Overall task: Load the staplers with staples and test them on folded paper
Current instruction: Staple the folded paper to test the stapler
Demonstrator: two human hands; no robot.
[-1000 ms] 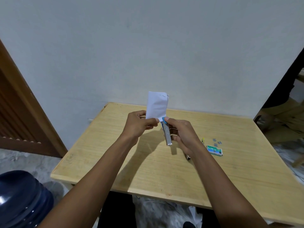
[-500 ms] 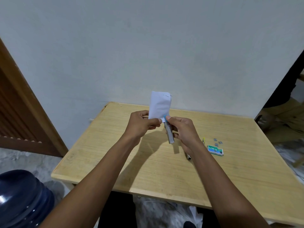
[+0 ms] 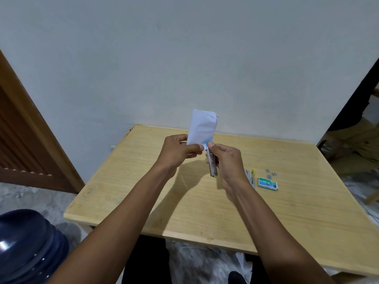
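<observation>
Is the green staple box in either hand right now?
No: the green staple box lies on the table, while the left hand holds the folded paper and the right hand the stapler.

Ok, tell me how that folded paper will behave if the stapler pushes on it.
The folded paper stands upright above the left hand, so the folds probably stiffen it somewhat. Pinched only at its lower edge, its free top would likely bend away under a push. It looks very light; the stapler in the right hand could easily shift it.
</observation>
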